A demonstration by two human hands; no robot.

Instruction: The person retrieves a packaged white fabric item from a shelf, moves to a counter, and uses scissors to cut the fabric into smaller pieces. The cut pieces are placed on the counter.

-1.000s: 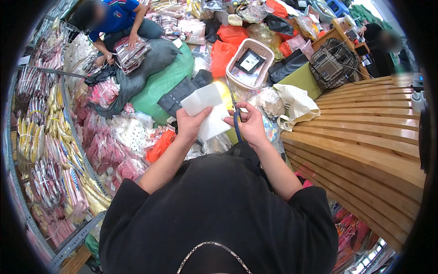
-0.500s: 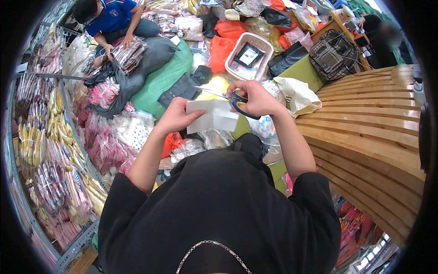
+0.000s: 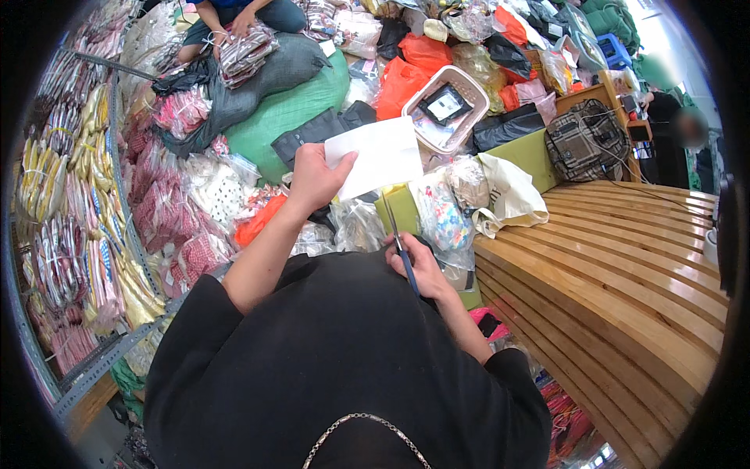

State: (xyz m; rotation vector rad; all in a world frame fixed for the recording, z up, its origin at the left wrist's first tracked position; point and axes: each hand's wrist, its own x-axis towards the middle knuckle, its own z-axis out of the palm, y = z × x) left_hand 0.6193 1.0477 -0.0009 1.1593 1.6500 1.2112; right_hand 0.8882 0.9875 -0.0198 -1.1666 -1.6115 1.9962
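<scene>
My left hand pinches a white sheet of paper by its left edge, thumb on top, and holds it out ahead of me. Close to my body, my right hand is wrapped round a pair of scissors with dark blue handles. Their blades look closed and point up and away, just below the paper and apart from it. Under the paper lie clear plastic bags and a dark folded bag.
A slatted wooden bench runs along my right, with a cream cloth bag at its end. Ahead stands a pink-white basket. Shelves of bundled packets line the left. Another person's hands handle packets at the far left.
The scissors have left the paper; my right hand has drawn them down toward my body. My left hand has turned the paper, which now looks flatter. The view has shifted slightly.
</scene>
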